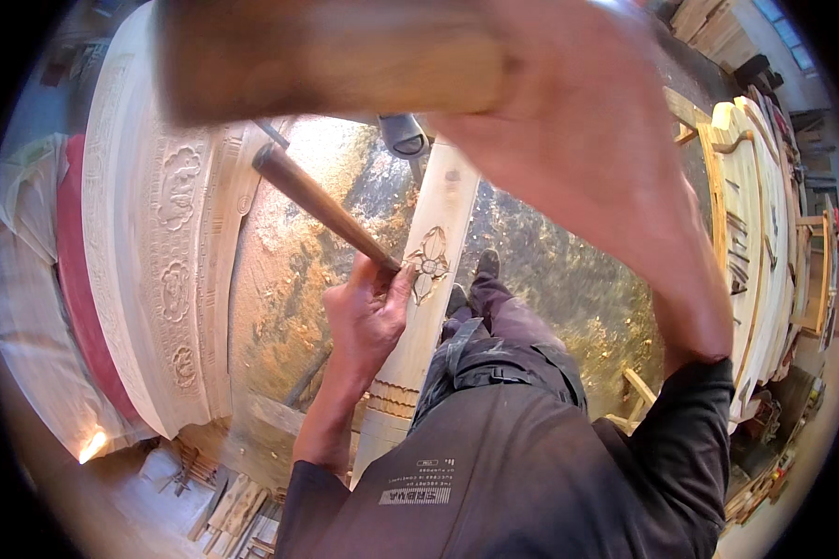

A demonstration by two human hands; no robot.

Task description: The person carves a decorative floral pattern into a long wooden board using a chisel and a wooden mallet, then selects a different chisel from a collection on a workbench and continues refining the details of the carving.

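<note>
My left hand [364, 312] is wrapped round a carving chisel, whose dark wooden handle [322, 203] slants up to the left. Its lower end reaches the carved flower [431, 264] on a long pale board [449, 182] in front of me. Fingers hide the chisel's blade and tip. High in the picture, close to the camera, my right hand [569, 84] grips a wooden mallet [336, 65], both smeared by motion. The mallet hangs above the chisel handle, apart from it. A notched band [393, 399] crosses the board nearer my body.
At the left stands a large curved panel [177, 279] with carved reliefs, beside a dark red strip [93, 289]. Several slim tools [736, 247] lie on pale boards at the right. A dark lamp-like head [404, 137] sits beyond the board. Shavings cover the floor [569, 307].
</note>
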